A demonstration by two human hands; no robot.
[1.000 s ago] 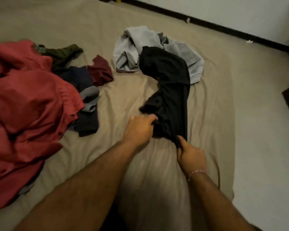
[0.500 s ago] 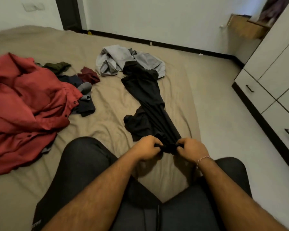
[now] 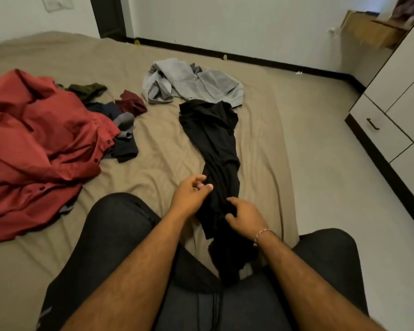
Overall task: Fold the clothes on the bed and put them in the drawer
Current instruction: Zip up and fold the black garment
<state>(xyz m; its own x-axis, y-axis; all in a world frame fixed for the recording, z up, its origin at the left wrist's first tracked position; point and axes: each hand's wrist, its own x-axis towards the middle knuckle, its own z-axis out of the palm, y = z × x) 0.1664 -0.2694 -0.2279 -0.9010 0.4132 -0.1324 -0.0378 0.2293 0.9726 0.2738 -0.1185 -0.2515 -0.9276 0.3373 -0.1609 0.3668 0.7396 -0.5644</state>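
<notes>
the right hand (image 3: 245, 217) has its fingers (image 3: 232, 202) curled into the near part of the black garment (image 3: 215, 142), bunching the cloth to hold it. the left hand (image 3: 191, 194) sits just beside the garment's left edge, fingers loosely bent; whether they pinch any cloth, i cannot tell. the garment lies stretched in a long, twisted strip from the person's lap up the bed (image 3: 167, 161), probably drawn close so it can be spread for folding. its far end is touching or just short of the grey garment (image 3: 194, 82). bare sheet to its left gives room to flatten it; the red shirt (image 3: 41, 144) pile sits well apart. the bed edge runs close on the right, and the drawer (image 3: 378, 130) stands shut across the floor.
</notes>
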